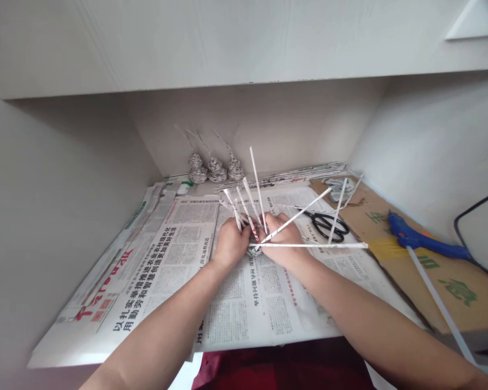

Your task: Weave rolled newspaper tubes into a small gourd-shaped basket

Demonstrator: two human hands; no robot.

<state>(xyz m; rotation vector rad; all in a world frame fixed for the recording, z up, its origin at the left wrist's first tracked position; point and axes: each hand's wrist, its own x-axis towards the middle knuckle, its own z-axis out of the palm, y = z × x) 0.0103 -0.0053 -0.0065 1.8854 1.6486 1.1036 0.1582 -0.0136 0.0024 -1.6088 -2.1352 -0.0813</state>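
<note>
Between my two hands is a small weaving of rolled newspaper sticks, its base mostly hidden by my fingers. Several white paper sticks fan upward and outward from it, and one long stick runs out to the right past my right wrist. My left hand is closed around the weaving's left side. On the other side, my right hand pinches the weaving where the sticks meet. Which single stick the right fingers press cannot be made out.
Newspaper sheets cover the table. Three woven gourd shapes stand at the back, beside a bundle of paper sticks. Black scissors lie right of my hands. A blue glue gun rests on cardboard, its cord trailing right.
</note>
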